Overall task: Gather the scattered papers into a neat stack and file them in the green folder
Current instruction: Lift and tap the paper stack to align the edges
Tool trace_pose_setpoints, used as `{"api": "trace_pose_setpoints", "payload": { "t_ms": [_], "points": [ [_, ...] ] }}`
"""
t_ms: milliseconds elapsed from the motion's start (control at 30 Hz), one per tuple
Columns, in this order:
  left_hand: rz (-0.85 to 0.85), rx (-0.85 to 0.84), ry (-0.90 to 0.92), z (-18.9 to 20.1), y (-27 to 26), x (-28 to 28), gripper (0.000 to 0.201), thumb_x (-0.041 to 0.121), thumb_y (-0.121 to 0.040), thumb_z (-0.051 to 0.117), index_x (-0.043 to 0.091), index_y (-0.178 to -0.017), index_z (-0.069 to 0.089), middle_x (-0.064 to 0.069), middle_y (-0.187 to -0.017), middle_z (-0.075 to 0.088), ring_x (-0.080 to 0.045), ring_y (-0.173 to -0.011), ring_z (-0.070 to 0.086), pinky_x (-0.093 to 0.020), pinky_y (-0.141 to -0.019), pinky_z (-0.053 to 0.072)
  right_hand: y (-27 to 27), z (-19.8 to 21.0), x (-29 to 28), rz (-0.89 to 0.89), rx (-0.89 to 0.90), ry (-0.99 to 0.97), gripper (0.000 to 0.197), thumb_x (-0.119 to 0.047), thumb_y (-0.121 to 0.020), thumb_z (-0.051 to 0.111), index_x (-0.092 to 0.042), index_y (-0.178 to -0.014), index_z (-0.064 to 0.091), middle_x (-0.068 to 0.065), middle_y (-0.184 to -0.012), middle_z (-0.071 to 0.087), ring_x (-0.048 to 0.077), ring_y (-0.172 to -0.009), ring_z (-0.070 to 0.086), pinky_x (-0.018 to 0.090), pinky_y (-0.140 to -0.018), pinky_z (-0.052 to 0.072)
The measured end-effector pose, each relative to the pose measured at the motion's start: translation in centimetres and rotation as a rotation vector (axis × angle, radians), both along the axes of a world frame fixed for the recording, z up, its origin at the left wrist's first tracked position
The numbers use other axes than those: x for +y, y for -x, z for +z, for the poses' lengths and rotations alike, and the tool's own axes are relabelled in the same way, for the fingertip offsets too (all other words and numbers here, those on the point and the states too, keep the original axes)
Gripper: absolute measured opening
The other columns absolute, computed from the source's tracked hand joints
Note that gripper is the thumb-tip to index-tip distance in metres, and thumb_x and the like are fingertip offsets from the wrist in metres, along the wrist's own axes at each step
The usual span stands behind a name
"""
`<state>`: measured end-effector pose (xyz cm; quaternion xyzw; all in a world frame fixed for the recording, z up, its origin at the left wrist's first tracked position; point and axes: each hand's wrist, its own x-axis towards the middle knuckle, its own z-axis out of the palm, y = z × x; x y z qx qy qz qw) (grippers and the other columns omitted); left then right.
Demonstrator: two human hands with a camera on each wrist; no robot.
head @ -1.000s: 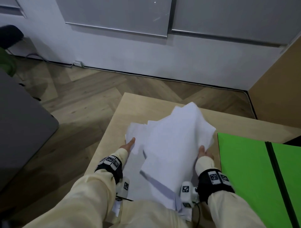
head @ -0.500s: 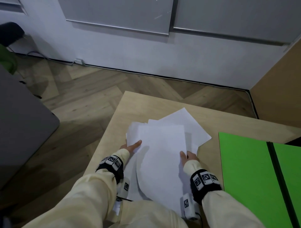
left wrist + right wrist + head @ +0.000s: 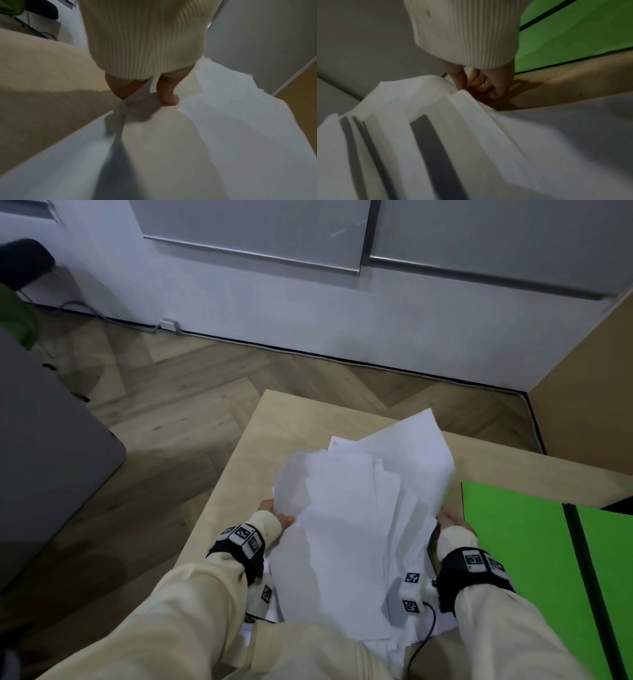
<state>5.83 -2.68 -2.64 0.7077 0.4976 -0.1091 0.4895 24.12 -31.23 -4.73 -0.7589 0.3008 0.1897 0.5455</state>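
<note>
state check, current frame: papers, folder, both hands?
papers: uneven bundle, edges not squared, sides raised off the table, not yet filed
green folder: open flat on the table, right of the papers, nothing on the part in view
left hand: grips the papers' left edge, thumb on top
right hand: grips the papers' right edge, fingers curled

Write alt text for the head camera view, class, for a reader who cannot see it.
Two hands, the left hand and the right hand, grip the side edges of a loose, uneven bundle of white papers and hold it raised above a light wooden table. An open green folder lies flat to the right, with herringbone wood floor beyond.
</note>
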Motion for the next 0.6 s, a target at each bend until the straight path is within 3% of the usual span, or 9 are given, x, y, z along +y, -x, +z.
{"api": "trace_pose_setpoints", "payload": {
  "t_ms": [100, 167, 200, 233, 300, 367, 433, 533, 600],
  "points": [
    [0.01, 0.001, 0.005, 0.5, 0.0, 0.6, 0.057, 0.009, -0.082, 0.068, -0.003, -0.133, 0.046, -0.02, -0.133, 0.055, -0.034, -0.122, 0.054, -0.033, -0.099, 0.042, 0.8, 0.7, 0.2, -0.044, -0.156, -0.045, 0.016, -0.005, -0.089, 0.054, -0.002, -0.098, 0.067, -0.003, -0.071, 0.071, 0.018, -0.079, 0.057, 0.001, -0.042, 0.04],
    [-0.006, 0.014, 0.012, 0.6, 0.0, 0.9, 0.061, 0.013, -0.082, 0.069, -0.002, -0.135, 0.043, -0.019, -0.136, 0.053, -0.033, -0.124, 0.052, -0.033, -0.101, 0.04, 0.5, -0.4, 0.3, 0.003, -0.113, -0.127, 0.024, -0.021, -0.092, 0.051, -0.009, -0.104, 0.068, -0.017, -0.05, 0.068, 0.012, -0.065, 0.059, 0.003, -0.051, 0.046],
    [-0.012, 0.017, 0.009, 0.8, 0.0, 0.8, 0.063, 0.014, -0.082, 0.068, -0.001, -0.136, 0.041, -0.019, -0.137, 0.052, -0.033, -0.125, 0.051, -0.032, -0.102, 0.04, 0.1, -1.1, 0.3, 0.018, -0.064, -0.186, 0.032, -0.031, -0.093, 0.046, -0.015, -0.107, 0.069, -0.021, -0.045, 0.064, 0.014, -0.071, 0.059, 0.008, -0.062, 0.049],
    [-0.012, 0.018, 0.005, 0.9, -0.1, 0.7, 0.064, 0.015, -0.082, 0.068, -0.001, -0.136, 0.04, -0.019, -0.137, 0.051, -0.033, -0.126, 0.05, -0.032, -0.103, 0.039, -0.3, -1.8, 0.4, 0.043, -0.036, -0.227, 0.04, -0.04, -0.092, 0.042, -0.017, -0.111, 0.068, -0.019, -0.05, 0.067, 0.02, -0.08, 0.057, 0.016, -0.074, 0.051],
    [-0.009, 0.004, -0.002, 1.1, -0.4, 0.6, 0.063, 0.013, -0.081, 0.069, -0.002, -0.135, 0.041, -0.02, -0.136, 0.052, -0.033, -0.124, 0.051, -0.032, -0.101, 0.04, -0.8, -2.0, 0.6, 0.078, 0.001, -0.211, 0.063, -0.054, -0.085, 0.044, -0.009, -0.129, 0.052, 0.0, -0.102, 0.074, 0.023, -0.099, 0.057, 0.033, -0.098, 0.048],
    [-0.013, 0.0, -0.008, 1.3, -0.5, 0.6, 0.062, 0.013, -0.081, 0.069, -0.002, -0.135, 0.042, -0.02, -0.135, 0.053, -0.033, -0.123, 0.052, -0.032, -0.1, 0.041, -0.8, -1.8, 0.1, 0.074, -0.016, -0.18, 0.077, -0.056, -0.075, 0.056, -0.011, -0.135, 0.041, 0.009, -0.133, 0.053, 0.025, -0.12, 0.053, 0.041, -0.105, 0.043],
    [-0.014, 0.002, 0.001, 1.3, -0.4, 0.7, 0.062, 0.014, -0.081, 0.068, -0.001, -0.135, 0.042, -0.019, -0.135, 0.053, -0.033, -0.123, 0.053, -0.031, -0.099, 0.042, -0.7, -1.0, -0.1, 0.032, 0.011, -0.18, 0.073, -0.047, -0.076, 0.06, -0.011, -0.137, 0.039, 0.008, -0.141, 0.046, 0.025, -0.127, 0.048, 0.039, -0.105, 0.042],
    [0.023, -0.004, -0.006, 1.0, -0.1, 0.7, 0.055, 0.014, -0.082, 0.067, -0.001, -0.132, 0.048, -0.017, -0.131, 0.057, -0.031, -0.12, 0.056, -0.027, -0.091, 0.042, -0.3, 1.8, 0.1, -0.161, -0.016, -0.061, 0.057, -0.032, -0.092, 0.049, 0.003, -0.136, 0.039, 0.017, -0.144, 0.042, 0.031, -0.131, 0.044, 0.035, -0.108, 0.035],
    [0.057, -0.007, -0.007, 1.1, 0.2, 0.7, 0.054, 0.014, -0.083, 0.066, -0.001, -0.131, 0.049, -0.017, -0.13, 0.058, -0.031, -0.119, 0.057, -0.029, -0.094, 0.043, 0.4, 3.0, -0.4, -0.176, -0.112, -0.012, 0.052, -0.021, -0.094, 0.05, 0.004, -0.137, 0.037, 0.019, -0.142, 0.045, 0.029, -0.129, 0.045, 0.026, -0.094, 0.036]
  ]
}}
